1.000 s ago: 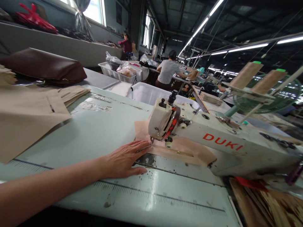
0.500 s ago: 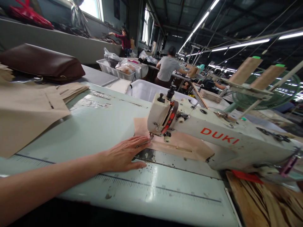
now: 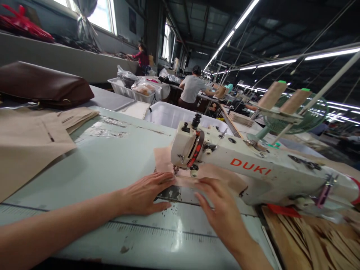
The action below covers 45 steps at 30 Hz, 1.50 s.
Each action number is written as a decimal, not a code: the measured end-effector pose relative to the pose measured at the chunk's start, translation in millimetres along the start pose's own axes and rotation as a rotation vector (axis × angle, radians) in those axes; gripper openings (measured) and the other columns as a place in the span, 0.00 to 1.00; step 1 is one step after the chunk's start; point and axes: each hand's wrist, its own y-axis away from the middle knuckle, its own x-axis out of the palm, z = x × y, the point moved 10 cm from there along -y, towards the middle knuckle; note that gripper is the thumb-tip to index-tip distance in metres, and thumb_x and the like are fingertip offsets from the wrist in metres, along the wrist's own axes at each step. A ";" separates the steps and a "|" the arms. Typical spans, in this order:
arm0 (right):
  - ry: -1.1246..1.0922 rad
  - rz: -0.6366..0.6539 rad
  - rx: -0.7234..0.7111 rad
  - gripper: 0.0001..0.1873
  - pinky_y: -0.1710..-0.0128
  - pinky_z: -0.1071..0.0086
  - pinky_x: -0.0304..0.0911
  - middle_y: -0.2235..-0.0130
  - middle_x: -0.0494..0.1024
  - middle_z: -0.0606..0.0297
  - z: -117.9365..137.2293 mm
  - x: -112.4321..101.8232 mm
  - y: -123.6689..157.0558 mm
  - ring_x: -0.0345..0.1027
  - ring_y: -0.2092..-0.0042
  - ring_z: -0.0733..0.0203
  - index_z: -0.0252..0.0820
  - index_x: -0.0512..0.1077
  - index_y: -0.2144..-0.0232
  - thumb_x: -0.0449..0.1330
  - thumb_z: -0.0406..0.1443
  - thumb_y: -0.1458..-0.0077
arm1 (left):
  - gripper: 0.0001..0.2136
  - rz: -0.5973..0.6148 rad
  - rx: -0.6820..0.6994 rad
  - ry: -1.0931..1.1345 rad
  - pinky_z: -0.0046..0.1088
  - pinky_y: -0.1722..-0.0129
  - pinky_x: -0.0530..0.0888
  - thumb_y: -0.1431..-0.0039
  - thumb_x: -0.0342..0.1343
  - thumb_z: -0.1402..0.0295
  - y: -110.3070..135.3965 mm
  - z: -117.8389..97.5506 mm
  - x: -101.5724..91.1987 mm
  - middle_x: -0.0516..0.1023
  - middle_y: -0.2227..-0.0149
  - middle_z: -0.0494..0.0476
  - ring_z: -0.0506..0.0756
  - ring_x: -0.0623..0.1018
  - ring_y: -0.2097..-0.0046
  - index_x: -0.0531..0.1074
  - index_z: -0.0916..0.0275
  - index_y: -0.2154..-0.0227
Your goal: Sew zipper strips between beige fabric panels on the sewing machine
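A white sewing machine (image 3: 253, 170) marked DUKI stands on a pale green table (image 3: 112, 157). Under its needle lies a tan fabric piece (image 3: 163, 159). My left hand (image 3: 144, 193) lies flat with fingers stretched out, its fingertips on the near edge of the fabric just left of the needle. My right hand (image 3: 219, 208) lies flat too, fingers apart, its fingertips on the fabric in front of the machine head. Neither hand grips anything.
A stack of tan fabric panels (image 3: 30, 142) covers the table's left side, with a dark brown bag (image 3: 42, 84) behind. A white tub (image 3: 174, 112) sits beyond the machine. Thread cones (image 3: 272, 95) and a fan (image 3: 309, 114) stand at right. Other people work farther back.
My right hand has come into view and settled on the fabric in front of the needle. My left hand has stayed put. The camera has shifted slightly.
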 end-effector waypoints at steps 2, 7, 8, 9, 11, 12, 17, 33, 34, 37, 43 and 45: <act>-0.028 0.106 -0.056 0.15 0.50 0.61 0.70 0.49 0.78 0.60 4.7 35.2 -9.1 0.71 0.49 0.56 0.46 0.74 0.47 0.58 0.33 0.35 | 0.30 -0.026 0.017 0.016 0.48 0.37 0.66 0.37 0.57 0.55 0.9 -2.3 -2.0 0.62 0.34 0.67 0.68 0.67 0.36 0.59 0.58 0.35; 0.008 0.222 -0.100 0.18 0.47 0.58 0.68 0.48 0.78 0.60 -7.0 97.3 -16.6 0.73 0.49 0.56 0.48 0.74 0.45 0.59 0.30 0.36 | 0.32 -0.047 0.010 0.023 0.48 0.38 0.67 0.38 0.58 0.57 1.4 -2.4 -4.5 0.62 0.34 0.66 0.68 0.68 0.37 0.57 0.56 0.33; 0.011 0.206 -0.106 0.18 0.47 0.59 0.68 0.48 0.78 0.60 -9.7 100.3 -15.9 0.73 0.49 0.56 0.48 0.74 0.45 0.58 0.30 0.36 | 0.33 -0.046 0.004 0.023 0.48 0.37 0.67 0.39 0.59 0.57 1.2 -1.9 -4.5 0.62 0.34 0.66 0.68 0.68 0.37 0.57 0.57 0.33; 0.011 0.192 -0.115 0.18 0.46 0.59 0.68 0.47 0.78 0.60 -11.5 101.8 -14.8 0.72 0.48 0.57 0.48 0.73 0.45 0.58 0.30 0.36 | 0.33 -0.045 0.001 0.026 0.48 0.37 0.67 0.39 0.59 0.57 0.9 -1.5 -4.5 0.61 0.34 0.66 0.69 0.68 0.37 0.57 0.57 0.33; 0.009 0.170 -0.132 0.20 0.46 0.60 0.67 0.46 0.77 0.61 -13.3 102.2 -13.1 0.71 0.47 0.57 0.49 0.73 0.44 0.57 0.29 0.36 | 0.33 -0.042 -0.002 0.033 0.47 0.37 0.67 0.40 0.59 0.58 -0.4 -0.9 -4.3 0.61 0.34 0.66 0.69 0.67 0.36 0.57 0.58 0.34; 0.011 0.161 -0.136 0.20 0.46 0.61 0.67 0.46 0.77 0.62 -13.8 101.8 -12.8 0.71 0.46 0.57 0.50 0.72 0.44 0.57 0.29 0.36 | 0.33 -0.039 -0.004 0.036 0.47 0.37 0.67 0.40 0.59 0.58 -1.1 -0.6 -4.0 0.62 0.34 0.66 0.69 0.67 0.36 0.58 0.58 0.34; 0.034 0.136 -0.143 0.22 0.47 0.61 0.69 0.47 0.77 0.62 -14.5 100.0 -14.5 0.72 0.49 0.56 0.48 0.73 0.45 0.60 0.26 0.39 | 0.34 0.002 -0.024 0.019 0.48 0.36 0.66 0.40 0.59 0.57 -3.1 1.6 0.1 0.61 0.34 0.66 0.69 0.65 0.35 0.57 0.59 0.34; 0.036 0.079 -0.137 0.22 0.53 0.62 0.70 0.49 0.79 0.65 -16.0 101.3 -17.3 0.73 0.53 0.55 0.48 0.75 0.48 0.61 0.24 0.41 | 0.34 -0.016 -0.027 -0.001 0.47 0.35 0.63 0.40 0.59 0.56 -2.7 3.7 1.5 0.59 0.33 0.69 0.68 0.62 0.33 0.57 0.62 0.33; 0.031 0.064 -0.139 0.22 0.54 0.62 0.70 0.49 0.79 0.65 -16.6 101.5 -17.3 0.73 0.53 0.55 0.48 0.75 0.48 0.61 0.24 0.41 | 0.34 -0.020 -0.033 -0.003 0.47 0.35 0.64 0.40 0.59 0.56 -2.7 4.6 1.2 0.58 0.33 0.69 0.69 0.62 0.33 0.57 0.62 0.33; 0.026 0.029 -0.139 0.21 0.54 0.62 0.70 0.51 0.80 0.65 -17.2 101.0 -17.6 0.73 0.53 0.54 0.47 0.76 0.49 0.62 0.24 0.42 | 0.35 -0.028 -0.038 -0.001 0.48 0.36 0.65 0.40 0.59 0.56 -3.6 6.4 0.5 0.58 0.33 0.69 0.70 0.63 0.34 0.58 0.61 0.33; 0.042 0.053 -0.127 0.21 0.51 0.60 0.70 0.49 0.79 0.65 -16.4 100.2 -18.1 0.72 0.51 0.54 0.47 0.76 0.49 0.60 0.24 0.41 | 0.35 -0.074 0.014 -0.006 0.47 0.37 0.66 0.39 0.59 0.55 -5.3 1.6 -3.4 0.61 0.34 0.69 0.70 0.65 0.35 0.58 0.63 0.33; 0.036 0.074 -0.121 0.22 0.51 0.60 0.70 0.49 0.79 0.64 -17.0 100.1 -17.8 0.73 0.51 0.54 0.47 0.77 0.49 0.58 0.23 0.41 | 0.34 -0.064 0.024 -0.037 0.47 0.37 0.65 0.38 0.57 0.53 -5.0 -0.6 -1.7 0.62 0.35 0.71 0.70 0.65 0.35 0.59 0.65 0.34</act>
